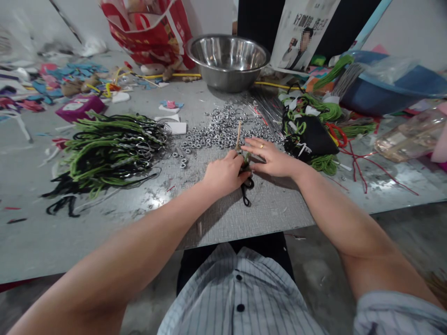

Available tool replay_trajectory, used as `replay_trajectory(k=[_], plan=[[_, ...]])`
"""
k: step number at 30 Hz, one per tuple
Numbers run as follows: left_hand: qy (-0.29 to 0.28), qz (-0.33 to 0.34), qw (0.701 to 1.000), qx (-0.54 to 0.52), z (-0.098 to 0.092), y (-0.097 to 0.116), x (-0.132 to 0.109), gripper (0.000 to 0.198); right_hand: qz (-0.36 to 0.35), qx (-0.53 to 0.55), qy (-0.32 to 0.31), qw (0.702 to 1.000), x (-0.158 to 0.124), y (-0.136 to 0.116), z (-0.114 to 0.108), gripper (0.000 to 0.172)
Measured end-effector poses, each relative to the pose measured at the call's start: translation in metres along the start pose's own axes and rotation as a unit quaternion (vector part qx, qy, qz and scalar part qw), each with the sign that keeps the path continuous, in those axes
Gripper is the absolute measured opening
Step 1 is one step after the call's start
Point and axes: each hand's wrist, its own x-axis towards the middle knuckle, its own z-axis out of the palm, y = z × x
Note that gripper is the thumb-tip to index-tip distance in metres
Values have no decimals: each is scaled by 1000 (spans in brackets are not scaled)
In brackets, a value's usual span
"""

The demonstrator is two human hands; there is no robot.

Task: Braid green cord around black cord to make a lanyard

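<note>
My left hand (225,174) is closed on a black and green cord (246,163) at the middle of the table's front part. Below its fingers, a black loop end of that cord (247,197) lies on the tabletop. A thin light wooden stick (239,132) stands up just beyond these fingers; its lower end is hidden. My right hand (270,158), a ring on one finger, is beside the cord with thumb and fingers apart. Whether its fingertips touch the cord is hard to see. Many small shiny metal nuts (223,125) are spread just past both hands.
A bundle of green and black cords with metal ends (111,151) lies left. Behind the nuts stands a steel bowl (228,60). More green cord bundles (324,109), a black pouch (319,135) and a blue basin (394,88) are right. A red bag (150,35) stands at back.
</note>
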Motion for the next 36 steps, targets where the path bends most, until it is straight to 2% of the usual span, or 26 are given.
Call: replay_trajectory(k=[2,4,9,13,15,18,22,26,29,31,33,36], plan=[[2,-3,1000,-2,1,0,0,32,4,-28,10,1000,1,-4,-1,45],[-2,-5,1000,-5,1,0,0,34,23,-58,-10,998,1,-9,-1,41],[-14,-10,1000,-4,-1,3,0,45,68,-103,-35,992,-1,-20,0,44],[-22,-9,1000,-6,-5,3,-1,49,57,-99,-25,993,-1,-19,2,48],[-35,7,999,-24,-8,-1,0,49,50,-92,-15,994,-1,-16,2,55],[-58,44,993,-93,-14,-11,1,44,30,-78,-15,996,-1,-9,5,76],[-42,70,982,-170,-14,-25,6,30,11,-58,-62,996,-2,-5,10,104],[-34,82,983,-160,-8,-30,8,32,-22,-41,-119,992,-7,-7,9,126],[-33,85,982,-166,-6,-30,8,35,-44,-30,-141,989,-10,-8,6,134],[-32,83,981,-171,-8,-29,8,34,-49,-23,-123,991,-10,-7,4,129],[-29,69,982,-172,-11,-29,8,31,-54,-14,-61,997,-8,-7,1,113],[-19,27,983,-181,-14,-29,11,29,-95,20,60,993,-6,-11,-3,60]])
